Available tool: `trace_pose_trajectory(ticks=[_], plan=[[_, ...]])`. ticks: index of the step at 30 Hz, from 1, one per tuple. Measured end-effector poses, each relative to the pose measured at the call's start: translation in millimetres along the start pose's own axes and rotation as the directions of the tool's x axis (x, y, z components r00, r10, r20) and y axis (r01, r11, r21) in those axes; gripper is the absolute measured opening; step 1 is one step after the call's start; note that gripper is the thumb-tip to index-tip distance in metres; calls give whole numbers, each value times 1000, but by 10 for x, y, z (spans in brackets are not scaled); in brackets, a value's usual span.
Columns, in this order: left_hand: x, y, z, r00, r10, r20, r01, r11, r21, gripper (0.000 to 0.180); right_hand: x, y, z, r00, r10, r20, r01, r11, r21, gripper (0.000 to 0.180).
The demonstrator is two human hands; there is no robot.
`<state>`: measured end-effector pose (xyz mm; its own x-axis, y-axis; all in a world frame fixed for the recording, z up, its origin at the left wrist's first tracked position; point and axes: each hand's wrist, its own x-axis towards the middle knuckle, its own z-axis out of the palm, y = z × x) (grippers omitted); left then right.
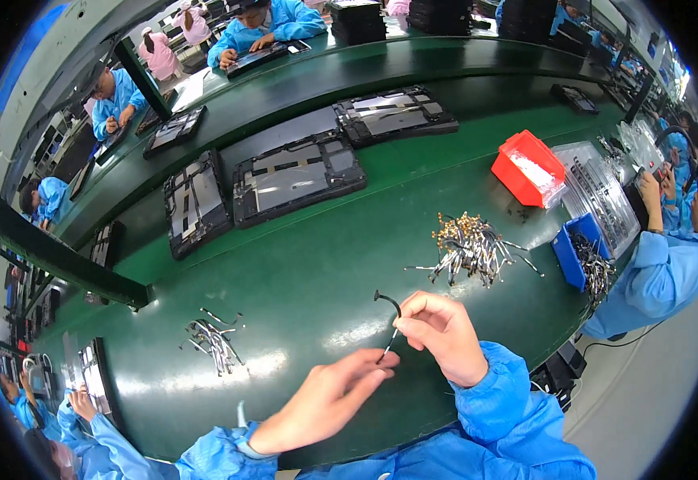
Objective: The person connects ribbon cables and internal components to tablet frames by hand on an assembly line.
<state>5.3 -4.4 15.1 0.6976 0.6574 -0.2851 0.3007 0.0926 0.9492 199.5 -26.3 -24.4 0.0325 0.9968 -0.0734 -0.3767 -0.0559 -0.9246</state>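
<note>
A short thin cable (390, 299), black and curved at its upper end and silver-white lower down, is held over the green table. My right hand (445, 334) pinches it near the middle between thumb and fingers. At the cable's lower end, the fingers of my left hand (329, 400) are closed together on it. A large pile of similar cables (477, 252), with gold-coloured ends on the far side, lies beyond my right hand. Left of my left hand is a smaller bunch of these cables (214, 342).
A red bin (527, 170), a blue bin of cables (579, 254) and a clear tray (597, 192) stand at the right. Flat black device panels (297, 176) line the far side below a raised green shelf (285, 100). Co-workers in blue sit at both sides and beyond.
</note>
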Motion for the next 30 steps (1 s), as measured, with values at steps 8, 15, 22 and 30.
trace_pose_trajectory(ticks=[8, 15, 22, 30], plan=[[64, 42, 129, 999, -44, 21, 46, 996, -74, 21, -269, -52, 71, 891, -339, -302, 226, 908, -353, 22], [75, 200, 208, 998, 59, 31, -65, 968, 243, 21, -347, -47, -86, 862, -482, 161, 490, 707, -510, 26], [63, 65, 202, 997, 82, -7, -82, 996, 47, 34, -299, -66, -147, 787, -613, 65, 500, 573, -650, 24], [69, -52, 234, 958, 280, -63, -256, 933, 253, 37, -246, -45, -133, 763, -613, 206, 593, 535, -602, 27]])
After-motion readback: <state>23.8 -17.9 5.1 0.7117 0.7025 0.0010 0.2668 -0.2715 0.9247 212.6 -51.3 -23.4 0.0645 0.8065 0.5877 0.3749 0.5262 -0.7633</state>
